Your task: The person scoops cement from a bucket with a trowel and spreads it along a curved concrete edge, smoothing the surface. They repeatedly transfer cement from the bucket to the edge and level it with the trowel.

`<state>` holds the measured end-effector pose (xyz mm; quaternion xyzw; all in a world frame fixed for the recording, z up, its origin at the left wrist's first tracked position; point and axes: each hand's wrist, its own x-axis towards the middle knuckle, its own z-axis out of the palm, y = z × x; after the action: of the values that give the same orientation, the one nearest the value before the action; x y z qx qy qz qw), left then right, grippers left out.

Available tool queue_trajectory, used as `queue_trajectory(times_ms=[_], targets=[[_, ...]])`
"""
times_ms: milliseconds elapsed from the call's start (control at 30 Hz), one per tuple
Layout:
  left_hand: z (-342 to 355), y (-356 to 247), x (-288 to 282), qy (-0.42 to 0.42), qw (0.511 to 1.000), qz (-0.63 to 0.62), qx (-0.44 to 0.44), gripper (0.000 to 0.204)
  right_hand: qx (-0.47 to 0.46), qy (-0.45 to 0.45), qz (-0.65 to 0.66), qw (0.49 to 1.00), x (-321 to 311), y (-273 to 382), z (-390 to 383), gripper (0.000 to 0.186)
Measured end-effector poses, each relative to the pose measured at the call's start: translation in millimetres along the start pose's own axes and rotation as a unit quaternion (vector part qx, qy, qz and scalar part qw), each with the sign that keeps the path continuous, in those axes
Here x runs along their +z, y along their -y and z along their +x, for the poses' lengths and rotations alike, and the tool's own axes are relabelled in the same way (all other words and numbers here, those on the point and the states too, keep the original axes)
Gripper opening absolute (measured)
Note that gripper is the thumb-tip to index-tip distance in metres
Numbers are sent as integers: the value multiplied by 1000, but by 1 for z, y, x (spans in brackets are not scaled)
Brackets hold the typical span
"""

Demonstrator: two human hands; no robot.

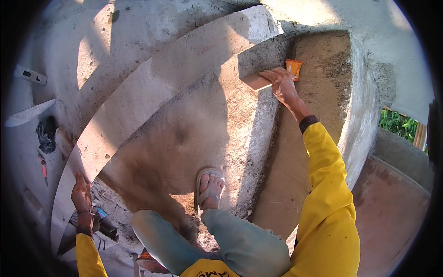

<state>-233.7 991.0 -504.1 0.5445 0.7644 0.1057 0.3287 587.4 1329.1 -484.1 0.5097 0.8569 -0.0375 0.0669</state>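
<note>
My right hand (282, 84) reaches far forward, its fingers gripping the edge of a flat brown board (255, 81). The board lies against the grey concrete near the step's far end; its exact kind I cannot tell. Just beyond the hand sits a small orange packet (293, 68). My left hand (82, 196) rests with fingers extended against the near left end of a curved concrete ledge (177, 57), holding nothing visible. My sandalled foot (211, 187) stands on the dusty concrete surface (180, 134) between the hands.
A sandy-brown trough (318, 69) runs along a pale raised edge (362, 106) at right. At left lie a black plastic bag (46, 135), a red-handled tool (44, 171) and a level-like bar (30, 75). Several odds and ends lie beside my left wrist, with a blue piece (101, 213).
</note>
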Motion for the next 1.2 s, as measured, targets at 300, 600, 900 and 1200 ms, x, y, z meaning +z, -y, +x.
queue_trajectory(times_ms=[300, 600, 900, 1200], targets=[[-1, -18, -4, -10, 992, 126, 23, 54, -9, 21, -153, 988, -1, -111, 74, 55], [-6, 14, -5, 33, 999, 11, -26, 48, 163, -35, 21, 986, 39, -40, -32, 47], [5, -36, 1, -110, 759, -582, -270, 56, 367, -48, 118, 922, -27, -2, -12, 32], [21, 30, 7, -33, 949, -295, -111, 58, 228, -87, 41, 969, 73, 49, -139, 28]])
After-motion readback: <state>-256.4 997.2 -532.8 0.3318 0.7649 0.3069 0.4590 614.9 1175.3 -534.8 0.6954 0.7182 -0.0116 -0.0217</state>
